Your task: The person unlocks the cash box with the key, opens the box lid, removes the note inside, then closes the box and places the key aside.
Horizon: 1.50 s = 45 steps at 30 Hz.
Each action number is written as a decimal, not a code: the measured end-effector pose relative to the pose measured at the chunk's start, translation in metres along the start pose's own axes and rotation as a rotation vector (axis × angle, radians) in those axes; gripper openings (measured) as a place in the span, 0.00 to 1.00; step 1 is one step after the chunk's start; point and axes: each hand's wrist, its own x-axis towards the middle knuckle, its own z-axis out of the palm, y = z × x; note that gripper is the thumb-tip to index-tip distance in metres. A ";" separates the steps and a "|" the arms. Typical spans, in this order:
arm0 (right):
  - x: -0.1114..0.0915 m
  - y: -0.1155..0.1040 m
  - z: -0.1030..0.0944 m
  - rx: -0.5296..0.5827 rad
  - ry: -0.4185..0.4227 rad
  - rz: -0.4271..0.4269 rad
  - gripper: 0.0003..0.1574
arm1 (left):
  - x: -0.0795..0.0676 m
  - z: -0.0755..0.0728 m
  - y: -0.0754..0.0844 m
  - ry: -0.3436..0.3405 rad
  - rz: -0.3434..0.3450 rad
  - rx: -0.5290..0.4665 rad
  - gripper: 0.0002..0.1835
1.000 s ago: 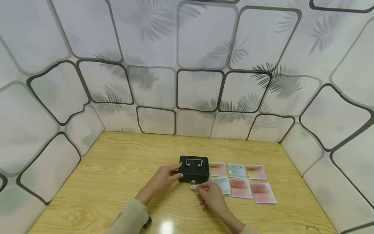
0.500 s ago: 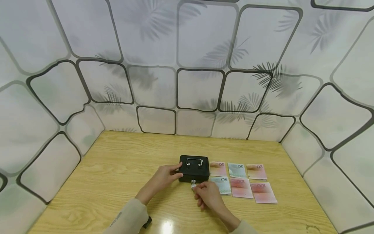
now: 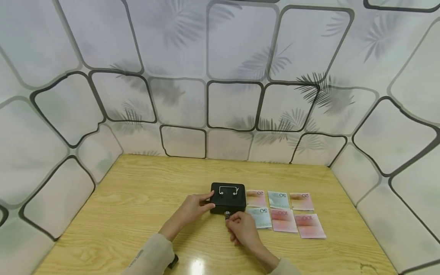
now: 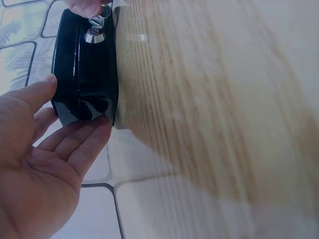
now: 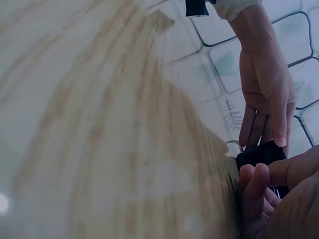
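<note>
A small black cash box (image 3: 223,201) with a wire handle (image 3: 228,187) on its lid sits closed on the wooden table. My left hand (image 3: 191,209) holds its left end; in the left wrist view the thumb lies at the lid edge and the fingers press against the end wall. Out of the front face sticks a silver lock (image 4: 94,36) with a key (image 4: 98,21) in it. My right hand (image 3: 244,228) pinches the key between thumb and fingers, covering part of it. In the right wrist view, its curled fingers hide the key and much of the box.
To the right of the box lie several banknotes in two rows, among them a green 50 (image 3: 260,218) and a red 100 (image 3: 310,226). A dark object (image 3: 173,261) shows by the left sleeve. Patterned panels (image 3: 233,145) stand around the table's back and sides.
My right hand has shifted slightly left and up towards the lock, and less of the key shows. The left hand and the box have stayed in place.
</note>
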 end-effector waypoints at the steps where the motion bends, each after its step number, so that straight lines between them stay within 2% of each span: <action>1: 0.000 0.000 0.000 -0.002 0.005 -0.004 0.07 | 0.000 0.000 0.000 0.000 -0.002 -0.002 0.31; 9: 0.000 0.001 0.003 -0.041 0.033 -0.052 0.06 | -0.001 0.001 0.001 0.000 -0.010 -0.012 0.30; 16: 0.001 0.001 0.004 -0.110 0.085 -0.123 0.06 | 0.000 0.001 0.001 0.008 0.009 0.000 0.30; 24: 0.003 0.004 0.004 -0.171 0.108 -0.176 0.07 | 0.000 0.003 0.002 0.022 0.031 -0.011 0.29; 34: 0.002 0.005 0.003 -0.171 0.103 -0.227 0.09 | 0.001 0.006 0.007 0.067 -0.028 0.039 0.30; 38: 0.003 0.006 0.003 -0.189 0.096 -0.235 0.10 | 0.001 0.010 0.012 0.089 -0.025 0.034 0.30; 45: 0.004 0.005 0.001 -0.235 0.077 -0.268 0.12 | 0.000 0.016 0.019 0.136 -0.007 0.089 0.31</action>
